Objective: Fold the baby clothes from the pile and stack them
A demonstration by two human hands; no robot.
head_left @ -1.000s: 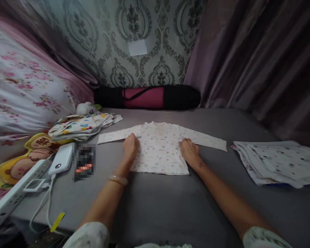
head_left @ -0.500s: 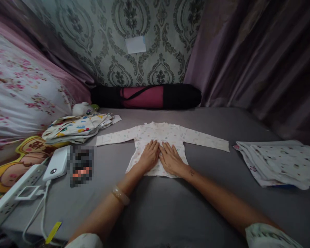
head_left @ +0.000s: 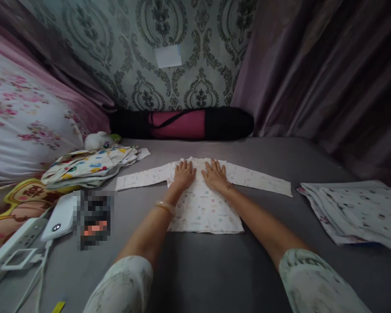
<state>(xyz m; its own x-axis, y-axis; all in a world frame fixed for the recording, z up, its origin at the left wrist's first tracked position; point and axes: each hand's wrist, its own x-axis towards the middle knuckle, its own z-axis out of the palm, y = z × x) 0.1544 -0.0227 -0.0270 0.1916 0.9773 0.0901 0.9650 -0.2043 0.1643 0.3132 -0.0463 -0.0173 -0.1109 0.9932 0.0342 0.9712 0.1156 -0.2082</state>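
Note:
A small white long-sleeved shirt (head_left: 204, 211) with a fine coloured print lies flat on the grey sheet (head_left: 211, 265), its sleeves spread out to both sides. My left hand (head_left: 183, 174) rests palm down on the upper left of the shirt, close to the shoulder, fingers stretched out. On the upper right, my right hand (head_left: 216, 174) presses flat in the same way, fingers spread. Neither hand grips the cloth. Parts of the shirt's chest and shoulders are hidden under the hands.
Folded clothes (head_left: 358, 208) lie at the right, and a pile of printed clothes (head_left: 87, 167) at the left. A white power bank (head_left: 58, 217), a power strip (head_left: 14, 243) and cables sit front left. A long black and pink bag (head_left: 179, 124) lies along the wall.
Both hands have slid away from me, from the shirt's middle up to its shoulder area, and lie slightly farther apart. The shirt's lower front is now uncovered.

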